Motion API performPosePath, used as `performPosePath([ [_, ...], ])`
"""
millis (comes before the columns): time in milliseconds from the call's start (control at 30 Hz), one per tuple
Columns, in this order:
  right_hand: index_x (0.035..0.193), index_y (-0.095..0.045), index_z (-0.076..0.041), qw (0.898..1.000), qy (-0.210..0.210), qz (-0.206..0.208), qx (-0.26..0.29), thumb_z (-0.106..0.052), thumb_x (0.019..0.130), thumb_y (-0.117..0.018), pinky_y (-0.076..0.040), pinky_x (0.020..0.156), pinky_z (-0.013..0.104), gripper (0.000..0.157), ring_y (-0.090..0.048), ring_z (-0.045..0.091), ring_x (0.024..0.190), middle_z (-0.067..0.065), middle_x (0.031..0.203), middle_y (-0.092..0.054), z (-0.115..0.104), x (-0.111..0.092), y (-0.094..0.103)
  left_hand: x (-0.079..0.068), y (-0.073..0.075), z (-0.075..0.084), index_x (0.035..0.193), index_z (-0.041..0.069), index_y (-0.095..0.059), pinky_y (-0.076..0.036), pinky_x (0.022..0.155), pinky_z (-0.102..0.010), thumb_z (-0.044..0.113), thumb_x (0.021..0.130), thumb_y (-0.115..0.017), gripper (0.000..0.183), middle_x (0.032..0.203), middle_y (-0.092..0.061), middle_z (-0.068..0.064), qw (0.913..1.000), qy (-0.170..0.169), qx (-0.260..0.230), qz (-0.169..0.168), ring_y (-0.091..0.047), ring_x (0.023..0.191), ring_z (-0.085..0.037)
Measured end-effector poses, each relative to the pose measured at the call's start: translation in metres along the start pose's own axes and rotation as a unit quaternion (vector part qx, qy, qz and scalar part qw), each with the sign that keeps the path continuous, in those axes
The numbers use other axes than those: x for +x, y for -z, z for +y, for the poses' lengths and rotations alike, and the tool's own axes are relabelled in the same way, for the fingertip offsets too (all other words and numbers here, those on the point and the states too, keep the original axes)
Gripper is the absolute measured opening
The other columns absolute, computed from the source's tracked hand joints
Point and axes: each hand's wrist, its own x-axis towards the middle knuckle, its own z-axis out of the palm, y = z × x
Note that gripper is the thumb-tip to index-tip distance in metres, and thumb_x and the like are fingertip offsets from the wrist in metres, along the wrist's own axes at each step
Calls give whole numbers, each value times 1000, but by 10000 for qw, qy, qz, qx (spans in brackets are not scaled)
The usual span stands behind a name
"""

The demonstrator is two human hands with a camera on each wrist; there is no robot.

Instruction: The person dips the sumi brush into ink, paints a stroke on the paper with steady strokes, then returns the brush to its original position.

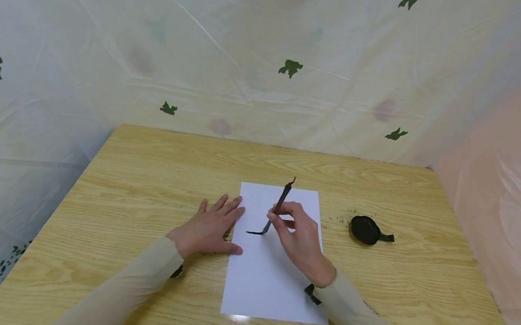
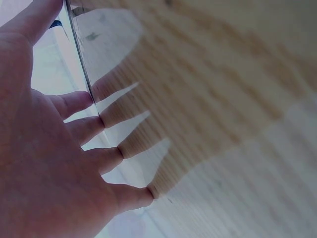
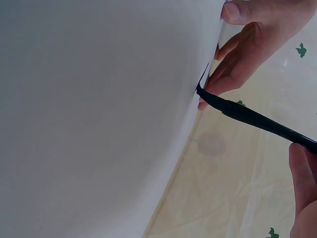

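Note:
A white sheet of paper (image 1: 273, 291) lies on the wooden table. My right hand (image 1: 298, 237) pinches a dark calligraphy brush (image 1: 280, 200) over it, handle slanting up. In the right wrist view the brush (image 3: 247, 114) has its black tip bent against the paper. A short black ink stroke (image 1: 253, 232) runs left from that tip. My left hand (image 1: 209, 227) is spread flat, its thumb and nearer fingertips on the paper's left edge. In the left wrist view the left hand (image 2: 59, 153) shows its straight fingers touching the glossy tabletop.
To the right of the paper sits a small round black dish (image 1: 365, 230) with a short handle, small dark specks beside it. The wooden table (image 1: 149, 174) meets a pale curtain (image 1: 233, 38) with green leaf-like shapes at its back edge.

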Motion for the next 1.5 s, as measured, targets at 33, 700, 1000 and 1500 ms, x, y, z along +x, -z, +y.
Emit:
performPosePath([
  [33,111,-60,-1,10000,-9,0,-10,10,86,-77,-61,74,29,33,-73,23,92,8,102,-71,0,0,0,0,0,0,162,11,-35,-10,117,-74,65,86,-74,101,173,-15,-6,10000,-4,1,6,-6,159,-36],
  [700,111,-60,-1,9999,-17,58,-159,11,85,-78,-59,76,22,33,-73,23,92,9,101,-71,1,-2,4,2,-1,2,163,13,-33,-9,118,-72,65,86,-74,102,174,-13,-4,9999,87,96,-76,-5,159,-35],
  [1000,110,-60,-1,9997,45,99,-214,11,84,-79,-60,74,25,34,-72,23,91,10,100,-70,2,-3,5,1,1,2,163,12,-33,-10,118,-73,65,86,-74,102,173,-14,-5,9999,66,110,-82,-6,159,-36],
  [1500,110,-61,-1,9996,-28,125,-241,10,85,-78,-60,74,25,32,-73,22,91,9,100,-71,4,-5,8,0,1,1,163,11,-33,-10,117,-73,64,87,-74,102,173,-14,-6,10000,-9,50,-72,-6,159,-37],
])
